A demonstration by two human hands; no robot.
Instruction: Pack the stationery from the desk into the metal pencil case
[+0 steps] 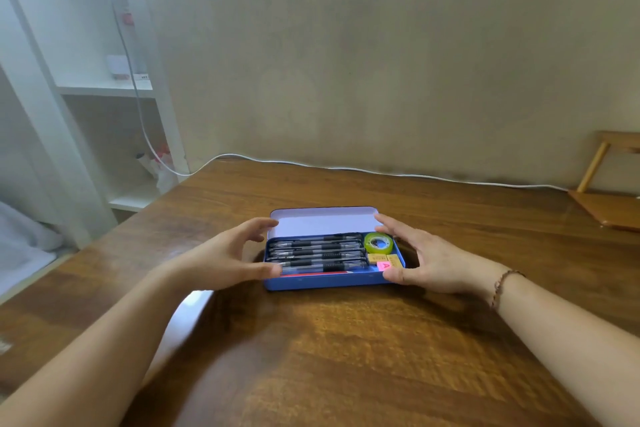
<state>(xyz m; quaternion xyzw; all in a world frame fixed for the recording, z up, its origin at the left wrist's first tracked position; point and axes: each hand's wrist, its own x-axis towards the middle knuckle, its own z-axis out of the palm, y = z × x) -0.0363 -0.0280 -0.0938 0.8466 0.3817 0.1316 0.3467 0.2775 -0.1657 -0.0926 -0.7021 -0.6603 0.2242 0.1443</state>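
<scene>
A blue metal pencil case [325, 281] lies open in the middle of the wooden desk, its pale lid [325, 220] tilted back. Inside lie several black pens [318, 253], a red pencil [318, 273] along the front wall, a green tape roll [379, 242], two yellowish erasers [385, 258] and a pink eraser [385, 266]. My left hand [228, 255] is at the case's left end, thumb at the front corner, fingers spread toward the lid. My right hand [429, 258] flanks the right end, thumb on the front right corner, fingers reaching the lid's corner.
A white cable [346, 168] runs along the desk's far edge by the wall. A wooden stand [609, 198] sits at the far right. White shelving [114, 90] stands to the left of the wooden desk [346, 340].
</scene>
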